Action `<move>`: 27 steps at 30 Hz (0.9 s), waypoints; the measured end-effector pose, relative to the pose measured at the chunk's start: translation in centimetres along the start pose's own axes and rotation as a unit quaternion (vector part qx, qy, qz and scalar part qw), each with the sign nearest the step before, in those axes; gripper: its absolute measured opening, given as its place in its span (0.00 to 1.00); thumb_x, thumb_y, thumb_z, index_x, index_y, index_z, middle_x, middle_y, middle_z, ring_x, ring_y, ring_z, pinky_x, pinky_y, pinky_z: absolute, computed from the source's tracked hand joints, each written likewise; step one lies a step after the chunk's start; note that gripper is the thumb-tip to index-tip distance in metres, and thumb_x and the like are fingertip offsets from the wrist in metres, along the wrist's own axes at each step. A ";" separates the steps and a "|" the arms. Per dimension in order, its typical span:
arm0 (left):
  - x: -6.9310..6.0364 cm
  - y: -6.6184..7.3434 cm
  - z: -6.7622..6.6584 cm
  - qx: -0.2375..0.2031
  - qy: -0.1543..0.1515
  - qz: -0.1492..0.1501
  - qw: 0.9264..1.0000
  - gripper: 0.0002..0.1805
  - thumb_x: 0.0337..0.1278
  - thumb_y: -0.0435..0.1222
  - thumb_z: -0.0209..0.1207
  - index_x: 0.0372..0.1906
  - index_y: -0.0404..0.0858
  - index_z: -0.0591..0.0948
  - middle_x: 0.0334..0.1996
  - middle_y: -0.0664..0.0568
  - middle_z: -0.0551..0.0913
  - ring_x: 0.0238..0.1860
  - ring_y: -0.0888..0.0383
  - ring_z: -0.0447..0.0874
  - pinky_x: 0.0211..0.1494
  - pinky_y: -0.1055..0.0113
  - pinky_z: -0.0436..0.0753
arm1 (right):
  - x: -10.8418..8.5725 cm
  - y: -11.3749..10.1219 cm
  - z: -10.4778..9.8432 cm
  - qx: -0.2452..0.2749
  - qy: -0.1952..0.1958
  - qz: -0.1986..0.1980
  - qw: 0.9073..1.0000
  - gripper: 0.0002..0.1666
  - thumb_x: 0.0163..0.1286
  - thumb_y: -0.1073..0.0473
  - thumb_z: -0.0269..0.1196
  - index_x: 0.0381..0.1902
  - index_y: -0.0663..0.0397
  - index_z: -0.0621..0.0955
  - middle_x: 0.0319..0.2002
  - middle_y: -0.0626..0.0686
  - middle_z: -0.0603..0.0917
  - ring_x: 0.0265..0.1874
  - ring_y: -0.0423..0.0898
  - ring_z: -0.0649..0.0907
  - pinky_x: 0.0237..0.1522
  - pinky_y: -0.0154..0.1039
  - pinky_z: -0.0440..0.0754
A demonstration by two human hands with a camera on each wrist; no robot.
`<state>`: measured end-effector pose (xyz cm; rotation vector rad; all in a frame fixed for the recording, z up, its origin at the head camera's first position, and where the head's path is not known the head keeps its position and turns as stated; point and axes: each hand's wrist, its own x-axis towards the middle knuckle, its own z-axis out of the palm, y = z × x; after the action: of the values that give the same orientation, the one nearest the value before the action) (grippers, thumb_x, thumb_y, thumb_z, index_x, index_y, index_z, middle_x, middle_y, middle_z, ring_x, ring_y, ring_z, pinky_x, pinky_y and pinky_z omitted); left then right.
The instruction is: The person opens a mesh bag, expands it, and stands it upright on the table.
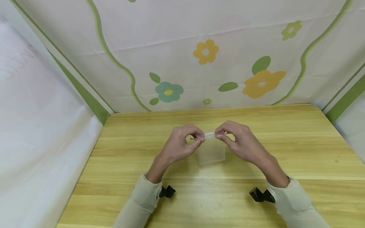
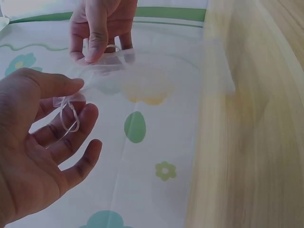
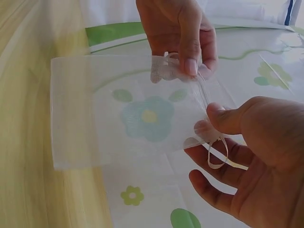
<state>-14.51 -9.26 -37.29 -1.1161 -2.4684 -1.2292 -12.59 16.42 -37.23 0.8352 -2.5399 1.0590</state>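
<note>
A sheer white drawstring pouch [image 1: 212, 155] hangs over the wooden table between my two hands, its mouth at the top. My left hand [image 1: 180, 142] pinches one top corner between thumb and index finger. At the opposite corner my right hand [image 1: 246, 144] pinches the edge the same way. In the right wrist view the see-through pouch [image 3: 114, 118] looks flat, with nothing visible inside. A thin cord loop [image 3: 217, 166] dangles by my right fingers. Another cord loop [image 2: 76, 121] hangs at my left fingers in the left wrist view.
The wooden table [image 1: 205, 202] spreads beneath both hands. Behind it rises a white cloth [image 1: 176, 57] printed with flowers and leaves. Black blocky pieces [image 1: 168, 192] stick out at both sleeve cuffs. Another white cloth [image 1: 42, 126] hangs along the left side.
</note>
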 end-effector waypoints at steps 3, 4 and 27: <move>0.0 -0.1 -0.1 0.013 0.008 -0.001 1.000 0.01 0.70 0.31 0.69 0.40 0.37 0.90 0.37 0.50 0.92 0.38 0.58 0.88 0.48 0.70 0.89 | 0.0 -0.1 0.0 -0.008 -0.017 0.010 1.000 0.08 0.68 0.63 0.75 0.41 0.47 0.87 0.41 0.42 0.89 0.44 0.41 0.89 0.46 0.43 0.88; 0.0 -0.1 -0.1 0.019 0.011 -0.003 1.000 0.01 0.70 0.31 0.69 0.39 0.37 0.90 0.37 0.51 0.92 0.38 0.59 0.88 0.47 0.70 0.89 | 0.0 -0.1 0.0 -0.011 -0.022 0.015 1.000 0.08 0.68 0.62 0.75 0.41 0.47 0.87 0.41 0.42 0.89 0.44 0.41 0.89 0.47 0.44 0.89; -0.2 0.0 -0.5 -0.006 -0.024 -0.042 0.999 0.11 0.63 0.34 0.73 0.30 0.42 0.80 0.32 0.53 0.82 0.36 0.57 0.83 0.44 0.60 0.90 | -0.4 -1.1 -1.6 -0.087 -0.067 0.041 0.993 0.05 0.73 0.51 0.74 0.38 0.39 0.86 0.40 0.40 0.88 0.38 0.41 0.85 0.42 0.45 0.84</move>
<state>-14.50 -9.74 -37.05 -1.0683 -2.5712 -1.2541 -11.60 17.13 -35.65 0.7845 -2.7516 0.8144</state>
